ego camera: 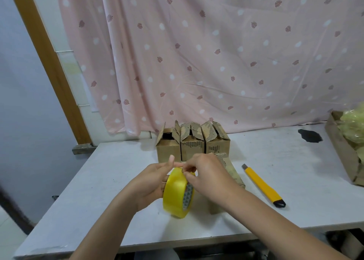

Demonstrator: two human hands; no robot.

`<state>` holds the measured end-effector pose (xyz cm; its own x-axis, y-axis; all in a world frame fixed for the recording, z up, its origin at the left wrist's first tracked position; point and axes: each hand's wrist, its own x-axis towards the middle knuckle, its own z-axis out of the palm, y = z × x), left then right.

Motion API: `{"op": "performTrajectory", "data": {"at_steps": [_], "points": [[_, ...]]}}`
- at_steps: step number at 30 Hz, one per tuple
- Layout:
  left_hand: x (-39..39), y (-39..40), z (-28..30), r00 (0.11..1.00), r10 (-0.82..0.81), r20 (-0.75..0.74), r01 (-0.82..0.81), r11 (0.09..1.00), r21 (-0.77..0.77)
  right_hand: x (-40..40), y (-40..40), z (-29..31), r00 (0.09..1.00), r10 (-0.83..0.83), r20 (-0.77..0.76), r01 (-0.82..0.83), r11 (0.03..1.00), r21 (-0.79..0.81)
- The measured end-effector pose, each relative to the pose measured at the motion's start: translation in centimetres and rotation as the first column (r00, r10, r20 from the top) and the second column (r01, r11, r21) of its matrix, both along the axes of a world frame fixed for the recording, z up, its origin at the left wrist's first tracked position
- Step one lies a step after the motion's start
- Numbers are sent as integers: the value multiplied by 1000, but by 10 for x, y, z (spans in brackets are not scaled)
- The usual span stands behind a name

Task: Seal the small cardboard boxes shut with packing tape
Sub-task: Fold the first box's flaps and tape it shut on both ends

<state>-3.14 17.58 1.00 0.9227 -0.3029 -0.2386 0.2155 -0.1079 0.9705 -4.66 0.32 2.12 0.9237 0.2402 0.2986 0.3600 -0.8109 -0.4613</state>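
A yellow roll of packing tape (177, 193) stands on edge above the table, held up by my left hand (151, 185), whose fingers curl round its left side. At the top of the roll my right hand (204, 173) pinches at the tape's surface. Right behind my right hand lies a small cardboard box (232, 171), mostly hidden by the hand and forearm. Farther back stand three small cardboard boxes (192, 143) in a row with their top flaps open.
A yellow utility knife (263, 185) lies on the white table (98, 181) to the right of my hands. A large cardboard box with yellowish plastic (346, 147) sits at the right edge. A dark patch (310, 135) marks the tabletop. A pink curtain hangs behind.
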Motion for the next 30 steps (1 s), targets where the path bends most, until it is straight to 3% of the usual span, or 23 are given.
{"op": "performTrajectory", "data": {"at_steps": [3, 11, 14, 16, 21, 25, 30], "points": [[3, -2, -1, 998, 54, -21, -53, 998, 14, -2, -2, -2, 1000, 9, 8, -9, 999, 31], [3, -5, -1, 958, 143, 251, -202, 952, 229, -4, -14, 7, 994, 43, -104, -30, 992, 121], [6, -8, -11, 907, 80, 415, -285, 840, 461, -4, -27, 15, 993, -2, -122, 31, 972, 233], [6, -13, -20, 865, -60, 499, -331, 679, 655, 0, -38, 16, 991, -74, -112, 98, 968, 232], [0, -27, -44, 855, -295, 427, -280, 431, 858, 7, -58, 6, 954, -262, -143, 268, 963, 25], [-2, -33, -51, 853, -328, 405, -257, 410, 875, 6, -66, -5, 922, -279, -270, 306, 950, 61], [-3, -35, -53, 846, -344, 409, -281, 365, 888, 2, -75, -10, 893, -235, -383, 354, 893, 279]]}}
